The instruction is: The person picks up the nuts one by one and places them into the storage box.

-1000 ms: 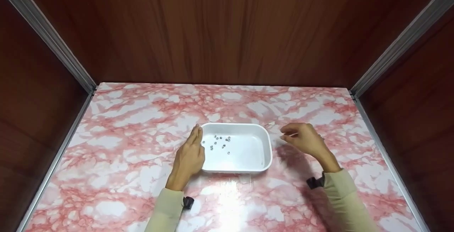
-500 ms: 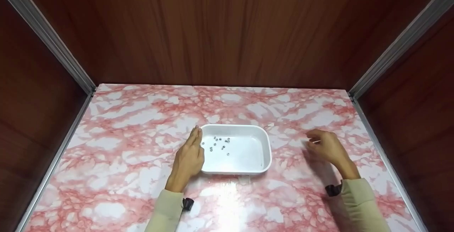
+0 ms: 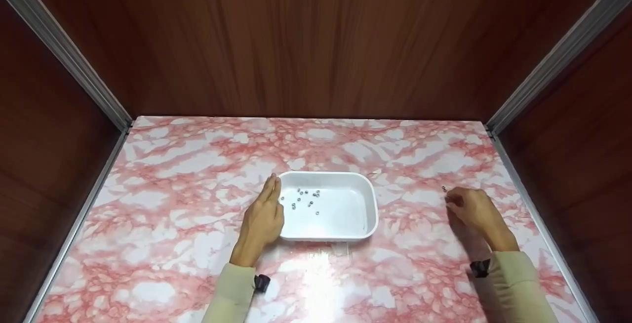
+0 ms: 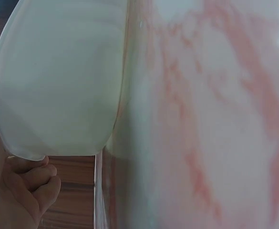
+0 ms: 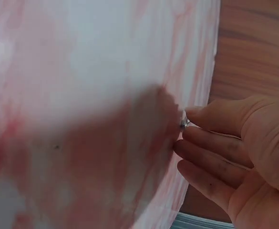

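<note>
A white rectangular tray [image 3: 340, 219] stands near the table's middle. Scattered mostly over its left half are several small, shiny ring-like metal pieces [image 3: 310, 203]. My left hand [image 3: 262, 222] rests along the tray's left end, index and middle fingers straight beside the rim; in the left wrist view, fingertips [image 4: 44, 183] touch the outside near a corner. My right hand [image 3: 479, 212] is low over the table, right of the tray. In the right wrist view, thumb and index finger pinch a small shiny metal piece [image 5: 184, 124]. Similar pieces [image 3: 444, 188] show just ahead of the fingertips.
The table [image 3: 163, 229] has a pink and white marbled top. Dark wood-grain panels [image 3: 316, 41] rise at the back and both sides, with grey metal strips [image 3: 558, 54] along the corners. A black wrist device [image 3: 480, 268] sits at each sleeve cuff.
My right hand has moved right, away from the tray's right end, and down to the small metal pieces on the table. The left hand and tray stay put.
</note>
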Motion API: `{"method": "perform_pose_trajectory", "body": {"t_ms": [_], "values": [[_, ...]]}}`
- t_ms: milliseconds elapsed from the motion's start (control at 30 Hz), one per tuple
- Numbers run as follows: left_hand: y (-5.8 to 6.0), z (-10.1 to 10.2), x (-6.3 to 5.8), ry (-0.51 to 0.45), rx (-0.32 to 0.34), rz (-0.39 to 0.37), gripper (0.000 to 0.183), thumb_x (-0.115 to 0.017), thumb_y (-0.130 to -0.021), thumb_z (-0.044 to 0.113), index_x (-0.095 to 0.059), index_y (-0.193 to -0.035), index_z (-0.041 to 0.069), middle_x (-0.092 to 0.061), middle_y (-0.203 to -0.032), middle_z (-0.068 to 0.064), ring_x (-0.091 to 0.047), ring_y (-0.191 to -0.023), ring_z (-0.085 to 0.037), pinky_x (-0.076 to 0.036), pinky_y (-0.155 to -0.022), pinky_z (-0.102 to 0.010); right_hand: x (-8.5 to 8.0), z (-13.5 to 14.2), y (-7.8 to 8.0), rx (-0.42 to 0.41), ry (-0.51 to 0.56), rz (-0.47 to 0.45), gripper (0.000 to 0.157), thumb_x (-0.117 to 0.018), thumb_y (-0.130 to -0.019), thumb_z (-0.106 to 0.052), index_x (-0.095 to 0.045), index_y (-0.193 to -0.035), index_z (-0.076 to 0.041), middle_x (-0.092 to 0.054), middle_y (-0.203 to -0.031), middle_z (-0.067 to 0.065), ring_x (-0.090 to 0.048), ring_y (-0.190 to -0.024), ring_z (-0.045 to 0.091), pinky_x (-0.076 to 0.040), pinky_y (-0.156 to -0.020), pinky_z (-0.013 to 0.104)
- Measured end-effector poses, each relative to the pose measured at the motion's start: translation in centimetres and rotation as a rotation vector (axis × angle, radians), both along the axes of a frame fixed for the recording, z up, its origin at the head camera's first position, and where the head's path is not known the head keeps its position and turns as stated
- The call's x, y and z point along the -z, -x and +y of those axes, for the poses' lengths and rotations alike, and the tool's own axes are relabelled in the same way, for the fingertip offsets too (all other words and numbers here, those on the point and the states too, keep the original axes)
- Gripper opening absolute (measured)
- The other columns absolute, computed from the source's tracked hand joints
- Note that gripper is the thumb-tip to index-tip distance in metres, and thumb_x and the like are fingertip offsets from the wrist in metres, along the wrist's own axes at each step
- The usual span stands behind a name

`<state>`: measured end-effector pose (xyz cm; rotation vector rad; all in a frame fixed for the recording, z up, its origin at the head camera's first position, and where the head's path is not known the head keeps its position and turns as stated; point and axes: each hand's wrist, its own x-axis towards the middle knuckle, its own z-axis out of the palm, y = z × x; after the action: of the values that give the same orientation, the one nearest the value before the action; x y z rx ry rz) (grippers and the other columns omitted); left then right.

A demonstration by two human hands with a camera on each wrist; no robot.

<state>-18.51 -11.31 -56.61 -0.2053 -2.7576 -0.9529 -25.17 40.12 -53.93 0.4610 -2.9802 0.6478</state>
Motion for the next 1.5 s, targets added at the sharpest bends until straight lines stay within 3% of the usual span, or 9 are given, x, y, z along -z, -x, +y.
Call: {"method": "perform_pose_trajectory", "body": {"t_ms": [133, 467, 733, 833, 900, 1033, 1100, 1267, 1500], "values": [[0.0, 0.0, 0.0, -0.001, -0.004, -0.015, 0.056, -0.046, -0.107, 0.01, -0.035, -0.161, -0.001, -0.031, -0.172, -0.017, -0.037, -0.157, -0.034, -0.053, -0.109, -0.046, 0.0, 0.2, 0.0, 0.005, 0.008, -0.001, 0.02, -0.07, -0.094, -0.001, -0.075, -0.113, 0.004, -0.077, -0.107, 0.026, -0.073, -0.102, 0.047, -0.058, -0.088, 0.063], [-0.1, 0.1, 0.1, 0.016, -0.017, 0.013, 0.055, -0.049, -0.105, 0.009, -0.04, -0.159, -0.002, -0.035, -0.17, -0.017, -0.041, -0.155, -0.035, -0.053, -0.109, -0.047, 0.0, -0.7, 0.7, 0.007, -0.034, 0.03, 0.018, -0.07, -0.094, -0.001, -0.075, -0.111, 0.004, -0.077, -0.104, 0.027, -0.073, -0.097, 0.047, -0.058, -0.083, 0.063], [-0.1, 0.1, 0.3, 0.009, -0.014, 0.008, 0.055, -0.048, -0.106, 0.009, -0.039, -0.159, -0.001, -0.035, -0.171, -0.017, -0.041, -0.155, -0.035, -0.056, -0.101, -0.046, 0.4, -0.8, 1.2, 0.004, -0.036, 0.085, 0.013, -0.069, -0.093, 0.002, -0.076, -0.105, 0.003, -0.078, -0.101, 0.025, -0.074, -0.094, 0.047, -0.058, -0.083, 0.062], [0.0, 0.1, 0.2, 0.012, -0.014, 0.013, 0.055, -0.048, -0.105, 0.009, -0.04, -0.159, -0.002, -0.035, -0.17, -0.017, -0.042, -0.154, -0.036, -0.058, -0.082, -0.038, 0.4, -0.8, 1.4, 0.014, -0.02, 0.065, 0.015, -0.069, -0.093, 0.003, -0.076, -0.107, 0.004, -0.078, -0.102, 0.026, -0.074, -0.097, 0.048, -0.058, -0.084, 0.063], [0.0, 0.0, 0.2, 0.015, -0.012, 0.017, 0.055, -0.048, -0.105, 0.009, -0.04, -0.158, -0.003, -0.035, -0.17, -0.018, -0.043, -0.153, -0.036, -0.057, -0.08, -0.037, 0.3, -0.8, 1.5, 0.025, -0.013, 0.056, 0.015, -0.069, -0.094, 0.003, -0.077, -0.106, 0.003, -0.078, -0.102, 0.026, -0.074, -0.097, 0.048, -0.058, -0.084, 0.063], [0.1, 0.0, 0.0, 0.015, -0.011, 0.018, 0.055, -0.048, -0.105, 0.008, -0.04, -0.159, -0.003, -0.036, -0.17, -0.019, -0.043, -0.153, -0.037, -0.059, -0.096, -0.043, 0.3, -0.8, 1.8, 0.04, -0.002, 0.069, 0.013, -0.068, -0.094, 0.003, -0.079, -0.102, -0.001, -0.079, -0.098, 0.023, -0.075, -0.095, 0.046, -0.059, -0.083, 0.061], [0.1, 0.0, 0.1, 0.013, -0.011, 0.022, 0.056, -0.048, -0.105, 0.008, -0.039, -0.159, -0.003, -0.036, -0.17, -0.019, -0.043, -0.153, -0.037, -0.058, -0.098, -0.046, 0.4, -0.9, 2.0, 0.045, 0.006, 0.081, 0.014, -0.067, -0.095, 0.003, -0.08, -0.099, -0.001, -0.08, -0.096, 0.022, -0.075, -0.093, 0.044, -0.06, -0.082, 0.061], [0.1, -0.1, 0.1, 0.006, -0.005, 0.028, 0.055, -0.048, -0.106, 0.007, -0.039, -0.159, -0.003, -0.035, -0.17, -0.019, -0.046, -0.151, -0.037, -0.054, -0.073, -0.038, 0.5, -1.0, 2.3, 0.052, 0.001, 0.077, 0.017, -0.063, -0.096, 0.001, -0.079, -0.1, -0.001, -0.079, -0.096, 0.023, -0.075, -0.092, 0.045, -0.059, -0.081, 0.062], [0.1, 0.0, 0.1, 0.004, -0.005, 0.024, 0.055, -0.048, -0.105, 0.008, -0.04, -0.158, -0.003, -0.036, -0.17, -0.019, -0.043, -0.153, -0.036, -0.058, -0.096, -0.045, 0.6, -1.1, 2.5, 0.036, -0.049, 0.063, 0.015, -0.062, -0.096, 0.001, -0.077, -0.099, 0.002, -0.078, -0.095, 0.026, -0.075, -0.09, 0.048, -0.059, -0.078, 0.062]]}}
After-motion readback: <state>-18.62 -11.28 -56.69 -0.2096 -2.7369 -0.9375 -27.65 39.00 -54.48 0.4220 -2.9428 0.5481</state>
